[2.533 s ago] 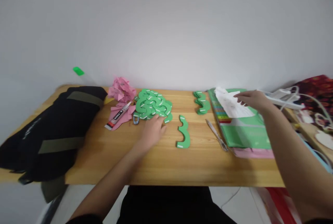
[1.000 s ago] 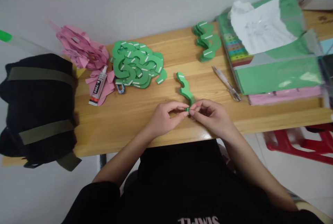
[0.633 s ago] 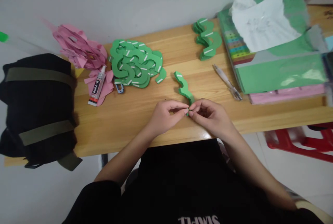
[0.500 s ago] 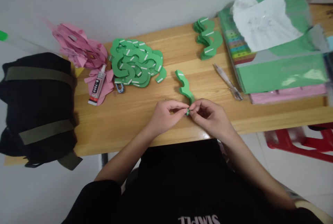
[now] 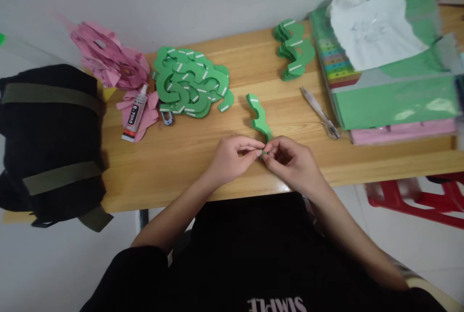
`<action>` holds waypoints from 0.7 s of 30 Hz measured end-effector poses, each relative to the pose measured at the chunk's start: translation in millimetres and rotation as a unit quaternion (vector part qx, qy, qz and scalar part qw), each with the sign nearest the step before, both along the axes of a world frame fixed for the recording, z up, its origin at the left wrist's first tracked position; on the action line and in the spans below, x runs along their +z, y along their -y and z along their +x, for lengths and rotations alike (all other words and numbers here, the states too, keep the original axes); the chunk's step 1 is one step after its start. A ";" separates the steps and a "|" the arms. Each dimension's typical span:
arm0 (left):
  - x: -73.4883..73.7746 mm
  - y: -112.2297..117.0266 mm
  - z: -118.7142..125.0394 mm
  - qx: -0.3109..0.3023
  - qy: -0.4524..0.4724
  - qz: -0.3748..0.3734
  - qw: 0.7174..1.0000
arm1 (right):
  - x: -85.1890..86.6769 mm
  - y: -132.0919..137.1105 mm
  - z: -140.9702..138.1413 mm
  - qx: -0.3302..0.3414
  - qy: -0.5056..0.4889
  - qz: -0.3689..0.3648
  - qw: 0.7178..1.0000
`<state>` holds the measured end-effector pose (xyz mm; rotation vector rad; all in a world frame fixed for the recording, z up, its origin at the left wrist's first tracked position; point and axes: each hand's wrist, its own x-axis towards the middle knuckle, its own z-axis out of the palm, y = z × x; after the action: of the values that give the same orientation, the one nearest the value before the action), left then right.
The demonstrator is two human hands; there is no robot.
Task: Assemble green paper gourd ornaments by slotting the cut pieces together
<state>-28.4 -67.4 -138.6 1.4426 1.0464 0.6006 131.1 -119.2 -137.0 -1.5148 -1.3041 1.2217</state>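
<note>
Near the table's front edge, my left hand (image 5: 235,158) and my right hand (image 5: 292,159) meet with fingertips pinched together. Both grip the near end of a wavy green paper strip (image 5: 259,119), which curves away from me over the wood. A short white strip marks its far end. My fingers cover most of the part they hold. To the left lies a heap of curved green paper pieces (image 5: 192,82) with small white strips on them. Another stack of wavy green pieces (image 5: 295,53) rests near the wall.
A glue tube (image 5: 135,113) lies on pink cut pieces (image 5: 147,116), beside a pink pile (image 5: 108,58). At the left is a black bag (image 5: 50,142). A pen (image 5: 319,112), green paper packs (image 5: 395,101) and a torn white sheet (image 5: 380,26) lie right. A red stool (image 5: 416,200) stands below.
The view has shifted slightly. Both hands keep their pinch on the green strip, with only tiny finger movement at its near end.
</note>
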 end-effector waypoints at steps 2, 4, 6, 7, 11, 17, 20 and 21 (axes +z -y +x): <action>0.1 0.7 0.2 0.001 0.002 0.005 1.000 | 0.4 0.2 -0.1 -0.003 0.011 -0.001 1.000; 0.3 1.5 0.5 0.004 -0.001 0.008 1.000 | 0.0 0.8 0.4 -0.011 0.020 0.000 1.000; 0.6 1.9 0.8 0.004 -0.006 0.010 1.000 | -0.8 1.6 1.3 -0.014 0.021 0.001 1.000; 0.6 2.0 1.0 0.003 -0.007 0.012 1.000 | -1.2 2.1 1.8 -0.010 0.018 0.001 1.000; 0.0 1.9 1.1 0.008 -0.007 0.015 1.000 | -2.2 3.1 2.9 0.011 0.004 -0.003 1.000; -0.2 1.9 0.7 0.003 -0.003 0.014 1.000 | -1.8 1.1 6.2 0.033 -0.012 -0.015 0.999; 0.6 1.7 1.0 0.005 -0.003 0.011 1.000 | -1.9 0.0 7.7 0.037 -0.020 -0.018 0.999; 0.8 1.6 1.1 0.005 -0.003 0.008 1.000 | -1.9 -0.2 7.7 0.036 -0.018 -0.017 0.999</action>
<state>-27.2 -69.0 -137.8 1.4549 1.0559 0.6142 138.8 -119.0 -139.0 -1.4734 -1.3310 1.3170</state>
